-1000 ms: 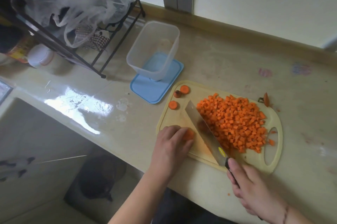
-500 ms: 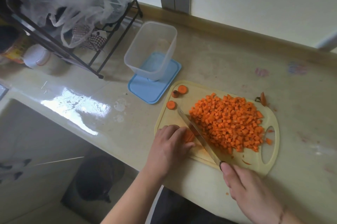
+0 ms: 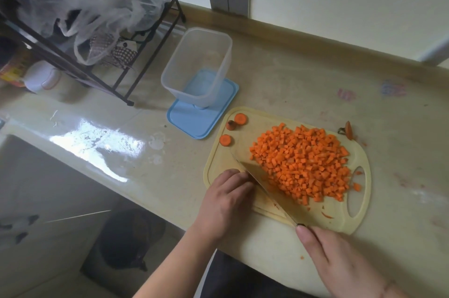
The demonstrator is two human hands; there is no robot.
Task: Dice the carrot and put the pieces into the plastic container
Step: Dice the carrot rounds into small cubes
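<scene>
Head view, lower centre: the left hand (image 3: 226, 198) curls on the pale yellow plastic cutting board (image 3: 220, 156), whatever it pins hidden; the right hand (image 3: 340, 261) grips the steel knife (image 3: 269, 191). Keep fingertips tucked. Orange diced carrot (image 3: 301, 164) is heaped mid-right; the clear plastic container (image 3: 199, 67) stands upper centre

A shiny beige stone counter (image 3: 279, 84) fills the middle. On it lie a pale yellow plastic cutting board (image 3: 218, 159) at lower right, a flat blue plastic lid (image 3: 192, 119) at centre, and a black wire rack (image 3: 126, 74) at upper left.
</scene>
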